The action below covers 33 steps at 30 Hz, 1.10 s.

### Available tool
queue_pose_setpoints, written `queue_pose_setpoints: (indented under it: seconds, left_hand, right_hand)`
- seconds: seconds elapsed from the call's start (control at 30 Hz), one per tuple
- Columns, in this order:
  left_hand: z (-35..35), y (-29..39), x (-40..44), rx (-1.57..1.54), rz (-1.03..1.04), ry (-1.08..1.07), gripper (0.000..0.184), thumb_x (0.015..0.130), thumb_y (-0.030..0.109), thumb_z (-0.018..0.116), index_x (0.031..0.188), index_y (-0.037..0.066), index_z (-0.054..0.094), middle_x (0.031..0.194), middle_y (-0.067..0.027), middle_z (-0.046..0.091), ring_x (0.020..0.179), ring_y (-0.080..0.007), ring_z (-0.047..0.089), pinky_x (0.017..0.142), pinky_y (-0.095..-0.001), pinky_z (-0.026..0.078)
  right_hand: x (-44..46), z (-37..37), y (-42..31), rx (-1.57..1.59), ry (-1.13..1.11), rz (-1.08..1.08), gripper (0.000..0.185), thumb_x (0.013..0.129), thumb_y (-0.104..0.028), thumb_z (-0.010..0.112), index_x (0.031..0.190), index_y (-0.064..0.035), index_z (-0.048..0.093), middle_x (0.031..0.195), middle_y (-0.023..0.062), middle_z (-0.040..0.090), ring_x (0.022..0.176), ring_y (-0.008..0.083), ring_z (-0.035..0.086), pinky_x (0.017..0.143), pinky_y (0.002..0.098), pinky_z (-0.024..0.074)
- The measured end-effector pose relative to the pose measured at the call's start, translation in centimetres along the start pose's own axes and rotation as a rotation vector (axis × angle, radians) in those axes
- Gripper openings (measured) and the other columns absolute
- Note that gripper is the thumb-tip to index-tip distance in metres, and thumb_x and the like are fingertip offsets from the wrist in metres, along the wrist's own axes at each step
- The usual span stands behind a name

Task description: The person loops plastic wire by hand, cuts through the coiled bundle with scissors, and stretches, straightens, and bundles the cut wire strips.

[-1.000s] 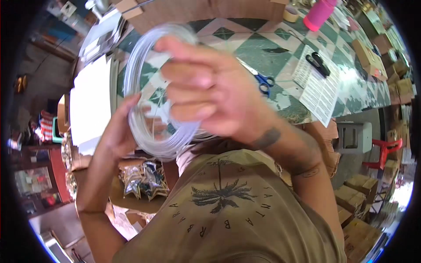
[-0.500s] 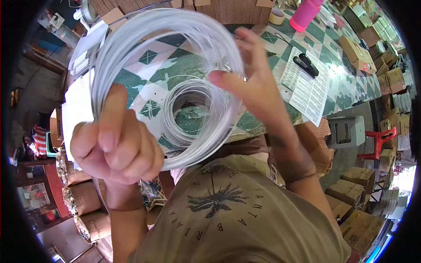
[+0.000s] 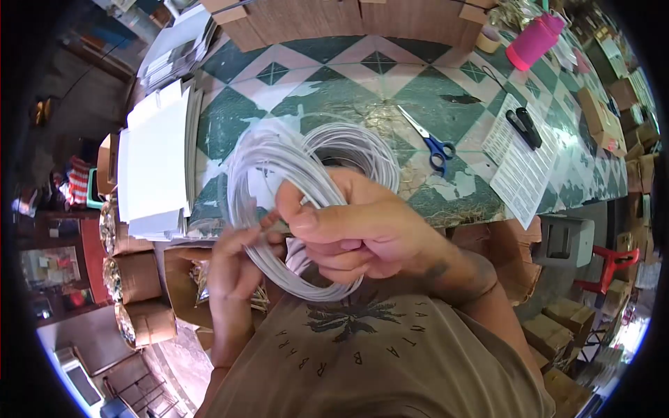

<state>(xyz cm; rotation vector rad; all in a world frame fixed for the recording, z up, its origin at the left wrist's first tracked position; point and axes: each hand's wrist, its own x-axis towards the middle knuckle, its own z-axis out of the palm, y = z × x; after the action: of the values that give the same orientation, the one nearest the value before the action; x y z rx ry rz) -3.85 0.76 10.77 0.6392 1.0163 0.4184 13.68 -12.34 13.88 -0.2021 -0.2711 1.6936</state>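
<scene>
A coil of whitish wire [image 3: 256, 152] is held tilted in front of my chest, over the table's near edge. My right hand [image 3: 369, 233] wraps round the coil's right side, thumb on top and fingers curled. At the coil's lower left, my left hand [image 3: 240, 265] has its fingers bent against the strands; it is somewhat blurred. Behind the held coil, a second wire coil [image 3: 373, 143] lies on the table, partly covered by the first coil and my right hand. Blue-handled scissors [image 3: 437, 150] lie slightly open to its right.
The green-and-white patterned table [image 3: 334, 90] carries white sheet stacks [image 3: 155, 157] at left and a cardboard box [image 3: 300, 26] at the back. To the right are a black stapler-like tool [image 3: 524, 128], printed sheets [image 3: 526, 171], a pink bottle [image 3: 535, 42] and tape [image 3: 488, 40].
The held coil has come lower and tilted. My right hand, previously open beside it, has closed on its right side. My left hand has moved down and right. The scissors have come into sight.
</scene>
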Motion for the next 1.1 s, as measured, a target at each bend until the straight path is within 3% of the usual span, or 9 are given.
queue_pose_setpoints:
  seconds: [0.2, 0.27, 0.33, 0.5, 0.7, 0.83, 0.9, 1.0, 1.1]
  left_hand:
    - [-0.2, 4.2, -0.4, 0.032, 0.349, -0.61, 0.025, 0.089, 0.005, 0.06, 0.113, 0.0, 0.057, 0.06, -0.0005, 0.049, 0.047, -0.0125, 0.046, 0.052, -0.0275, 0.045]
    - [2.2, 4.7, -0.3, 0.045, 0.328, -0.832, 0.016, 0.093, 0.009, 0.06, 0.108, 0.003, 0.06, 0.057, 0.0022, 0.047, 0.045, -0.0113, 0.043, 0.049, -0.0262, 0.041]
    - [4.1, 4.7, 0.3, -0.269, -0.162, -1.586, 0.011, 0.09, 0.006, 0.064, 0.099, 0.006, 0.057, 0.061, 0.0006, 0.049, 0.046, -0.0104, 0.044, 0.046, -0.0278, 0.04]
    - [2.5, 1.0, 0.5, 0.026, 0.548, -0.913, 0.023, 0.085, 0.005, 0.068, 0.106, 0.002, 0.059, 0.067, -0.0033, 0.056, 0.047, -0.0109, 0.046, 0.047, -0.0284, 0.042]
    - [-1.6, -2.6, 0.2, 0.404, 0.468, 0.025, 0.036, 0.083, 0.008, 0.069, 0.115, -0.003, 0.058, 0.071, -0.0065, 0.059, 0.049, -0.0118, 0.049, 0.047, -0.0295, 0.044]
    - [-1.9, -1.7, 0.2, 0.073, 0.208, -0.081, 0.041, 0.087, 0.004, 0.063, 0.125, -0.005, 0.054, 0.067, -0.0049, 0.057, 0.047, -0.0118, 0.049, 0.047, -0.0285, 0.044]
    - [-1.5, 1.0, -0.5, -0.036, 0.194, -0.337, 0.041, 0.09, 0.002, 0.058, 0.129, -0.004, 0.051, 0.064, -0.003, 0.054, 0.045, -0.0114, 0.047, 0.047, -0.0272, 0.043]
    - [1.1, 3.9, 0.2, -0.377, 0.062, -0.902, 0.038, 0.091, 0.0, 0.056, 0.129, -0.001, 0.05, 0.061, -0.0017, 0.052, 0.041, -0.0111, 0.041, 0.046, -0.0257, 0.041]
    - [4.6, 4.5, 0.5, -0.341, -0.037, -1.287, 0.034, 0.091, 0.0, 0.057, 0.125, 0.0, 0.052, 0.066, -0.0034, 0.055, 0.044, -0.0122, 0.043, 0.046, -0.0256, 0.041]
  right_hand:
    - [-1.3, 0.8, -2.5, -1.67, 0.562, -0.844, 0.024, 0.092, -0.004, 0.065, 0.113, -0.0028, 0.055, 0.062, -0.0002, 0.049, 0.044, 0.0081, 0.038, 0.042, 0.0223, 0.0313]
    - [-1.6, -0.1, -2.7, -1.658, 0.661, -0.979, 0.027, 0.092, -0.004, 0.065, 0.117, -0.0031, 0.054, 0.061, -0.0001, 0.048, 0.043, 0.0083, 0.038, 0.041, 0.0224, 0.0316]
    - [-2.1, -0.2, -2.8, -1.156, 0.653, -0.918, 0.031, 0.092, -0.005, 0.064, 0.121, -0.0034, 0.053, 0.061, -0.0001, 0.048, 0.042, 0.0086, 0.038, 0.04, 0.0225, 0.032]
    - [-4.9, -1.0, -1.7, -0.091, 0.247, -0.367, 0.04, 0.092, -0.005, 0.063, 0.131, -0.0043, 0.05, 0.059, 0.0002, 0.047, 0.04, 0.0091, 0.038, 0.039, 0.0228, 0.0329]
    - [-2.1, -1.1, 1.3, 0.111, 0.013, 0.02, 0.044, 0.098, -0.005, 0.057, 0.14, -0.0008, 0.044, 0.052, -0.0038, 0.043, 0.036, 0.0007, 0.03, 0.034, 0.0174, 0.0247]
    - [-0.4, 0.2, 0.3, -0.067, -0.076, 0.111, 0.036, 0.095, -0.006, 0.063, 0.128, 0.0036, 0.051, 0.052, -0.0042, 0.043, 0.035, 0.0035, 0.03, 0.033, 0.0186, 0.0266]
    - [-1.1, 2.6, -1.3, -0.674, 0.244, -0.079, 0.029, 0.089, -0.003, 0.07, 0.114, 0.0039, 0.057, 0.057, -0.0012, 0.05, 0.036, 0.007, 0.036, 0.035, 0.0185, 0.0298]
    - [-1.9, -0.2, -2.8, -1.738, 0.618, -0.857, 0.042, 0.08, 0.004, 0.072, 0.12, 0.0025, 0.06, 0.099, 0.0101, 0.065, 0.079, 0.0165, 0.065, 0.07, 0.0298, 0.0522]
    - [-2.0, -0.2, -2.5, -1.291, 0.668, -0.898, 0.039, 0.083, -0.001, 0.071, 0.121, 0.0015, 0.059, 0.095, 0.0112, 0.065, 0.071, 0.0172, 0.062, 0.066, 0.0293, 0.0528]
